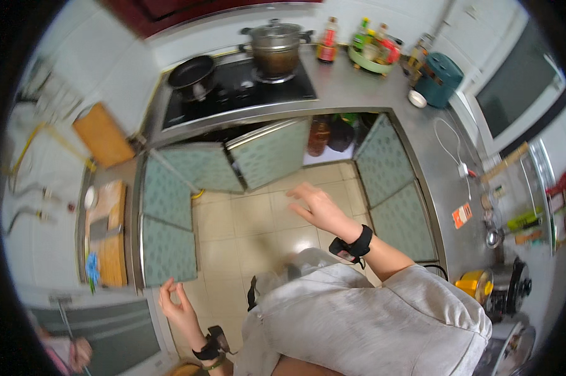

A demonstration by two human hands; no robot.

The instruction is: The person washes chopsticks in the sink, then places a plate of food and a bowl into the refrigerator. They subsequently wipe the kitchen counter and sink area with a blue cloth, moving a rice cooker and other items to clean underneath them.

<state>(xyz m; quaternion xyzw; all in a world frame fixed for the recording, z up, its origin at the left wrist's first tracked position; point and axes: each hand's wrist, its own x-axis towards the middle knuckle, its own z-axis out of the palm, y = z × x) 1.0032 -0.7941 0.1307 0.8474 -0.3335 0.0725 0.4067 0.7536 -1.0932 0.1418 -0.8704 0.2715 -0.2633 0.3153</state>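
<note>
My left hand (177, 303) is in the air at the lower left, fingers bent and apart, holding nothing. It is nearest to the green-patterned cabinet door (169, 254) below the left counter. Over the tiled floor, at the centre, my right hand (318, 207) hangs empty with the fingers spread. Both wrists carry black straps. Ahead of me a base cabinet stands open, with a bottle of reddish-brown liquid (318, 138) inside. Above it a steel steamer pot (276, 49) and a black frying pan (192, 75) rest on the black glass hob (236, 94).
On the left counter, a cleaver (105, 229) lies on a wooden cutting board (118, 263). At the back stand a sauce bottle (327, 42) and a green tray (369, 63) of bottles. An open cabinet door (271, 152) juts out over the floor. A teal bin (439, 80) occupies the right corner.
</note>
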